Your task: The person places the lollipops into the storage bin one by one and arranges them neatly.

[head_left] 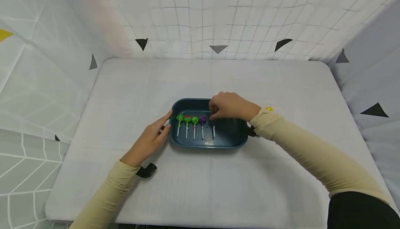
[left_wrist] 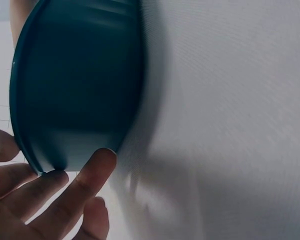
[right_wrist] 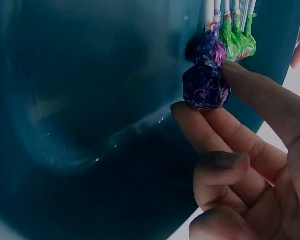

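Note:
A dark teal tray [head_left: 229,142] sits mid-table, with three green-wrapped lollipops [head_left: 195,120] and a purple one [head_left: 202,120] standing side by side in a row, sticks toward the front edge. At the right end of that row, my right hand [head_left: 229,105] pinches another purple lollipop [right_wrist: 206,90] by its wrapped head, between thumb and fingertips. Its white stick [head_left: 214,131] points the same way as the others. My left hand [head_left: 151,138] lies along the tray's left end; in the left wrist view its extended fingers [left_wrist: 72,200] touch the outer wall.
A small yellow thing [head_left: 269,108] shows on the white-covered table [head_left: 193,187] behind my right wrist, partly hidden by the sleeve. Pale patterned sheets [head_left: 200,13] hang around the back and sides. Black wrist pieces [head_left: 147,170] stick out under the forearms.

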A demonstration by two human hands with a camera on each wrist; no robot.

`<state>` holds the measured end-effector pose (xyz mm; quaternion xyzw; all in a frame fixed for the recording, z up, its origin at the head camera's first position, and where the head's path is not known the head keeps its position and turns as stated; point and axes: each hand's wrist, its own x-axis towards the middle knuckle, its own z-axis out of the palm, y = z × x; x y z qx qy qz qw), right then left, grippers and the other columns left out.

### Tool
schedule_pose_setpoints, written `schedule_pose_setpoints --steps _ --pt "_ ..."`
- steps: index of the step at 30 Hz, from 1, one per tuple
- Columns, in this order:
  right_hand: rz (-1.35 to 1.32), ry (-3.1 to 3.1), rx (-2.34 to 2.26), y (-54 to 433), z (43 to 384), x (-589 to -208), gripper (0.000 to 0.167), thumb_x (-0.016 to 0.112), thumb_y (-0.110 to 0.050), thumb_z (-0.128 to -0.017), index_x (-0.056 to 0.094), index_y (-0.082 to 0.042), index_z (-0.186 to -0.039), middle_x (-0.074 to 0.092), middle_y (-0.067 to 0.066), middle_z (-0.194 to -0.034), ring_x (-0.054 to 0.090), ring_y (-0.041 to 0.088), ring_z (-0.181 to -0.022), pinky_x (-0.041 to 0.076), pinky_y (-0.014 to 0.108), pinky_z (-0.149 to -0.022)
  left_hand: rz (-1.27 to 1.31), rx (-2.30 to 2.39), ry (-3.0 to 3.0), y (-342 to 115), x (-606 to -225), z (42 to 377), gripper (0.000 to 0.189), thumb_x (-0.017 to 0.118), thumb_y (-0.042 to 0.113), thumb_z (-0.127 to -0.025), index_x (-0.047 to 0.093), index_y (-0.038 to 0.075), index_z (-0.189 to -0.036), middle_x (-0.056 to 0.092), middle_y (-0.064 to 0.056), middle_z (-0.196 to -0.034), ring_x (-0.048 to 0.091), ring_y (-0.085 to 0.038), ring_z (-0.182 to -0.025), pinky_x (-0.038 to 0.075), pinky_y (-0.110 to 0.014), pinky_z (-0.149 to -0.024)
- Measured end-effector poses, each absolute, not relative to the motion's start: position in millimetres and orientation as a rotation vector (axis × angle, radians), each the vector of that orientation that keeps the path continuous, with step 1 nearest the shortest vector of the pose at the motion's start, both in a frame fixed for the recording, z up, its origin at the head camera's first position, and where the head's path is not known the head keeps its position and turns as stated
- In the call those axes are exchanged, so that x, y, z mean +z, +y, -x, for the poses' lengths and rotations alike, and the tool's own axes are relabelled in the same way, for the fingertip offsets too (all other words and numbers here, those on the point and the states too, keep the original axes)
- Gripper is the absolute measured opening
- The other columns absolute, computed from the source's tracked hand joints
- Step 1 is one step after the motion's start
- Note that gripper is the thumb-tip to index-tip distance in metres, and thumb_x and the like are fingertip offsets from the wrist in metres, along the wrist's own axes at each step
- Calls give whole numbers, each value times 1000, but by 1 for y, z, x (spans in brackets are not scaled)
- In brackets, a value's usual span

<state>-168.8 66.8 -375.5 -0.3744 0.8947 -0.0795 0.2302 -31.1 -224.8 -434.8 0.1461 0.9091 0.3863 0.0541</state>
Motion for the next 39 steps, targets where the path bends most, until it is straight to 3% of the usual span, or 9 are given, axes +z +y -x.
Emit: schedule_pose_setpoints --steps 15,21,39 --pt "1037 2469 -108 52 169 -386 20 85 -36 -86 78 -17 -88 76 -4 -85 68 13 -76 56 34 -67 -458 1172 2773 -226 -437 33 56 47 25 -112 29 15 -164 63 -13 -142 68 -18 -95 53 -39 -81" --pt "1036 2470 -102 51 168 -388 20 85 -36 -87 78 -16 -88 76 -3 -86 67 13 -76 56 35 -67 -455 1176 2771 -226 -437 33 56 47 26 -112 29 16 -164 56 -13 -152 70 -22 -100 55 -43 -85" --pt "1053 2483 -139 51 164 -386 21 85 -35 -87 79 -16 -88 77 -1 -87 68 14 -75 57 36 -68 -455 1201 2747 -225 -433 32 57 47 26 -112 28 15 -165 50 -14 -157 71 -25 -104 56 -44 -86"
